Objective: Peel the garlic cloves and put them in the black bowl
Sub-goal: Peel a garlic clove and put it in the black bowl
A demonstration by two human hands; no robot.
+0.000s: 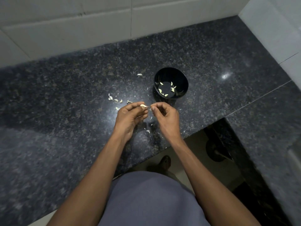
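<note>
my left grip pinched the garlic clove at its fat end; my right grip nipped the papery skin at its tip. it looked light, firm, likely slippery once bare. the black bowl sat just beyond my right grip.

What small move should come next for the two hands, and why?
Probably the right hand pulls the skin away: the left hand grips a garlic clove, and the right fingers pinch at its tip. The black bowl already holds peeled cloves.
</note>
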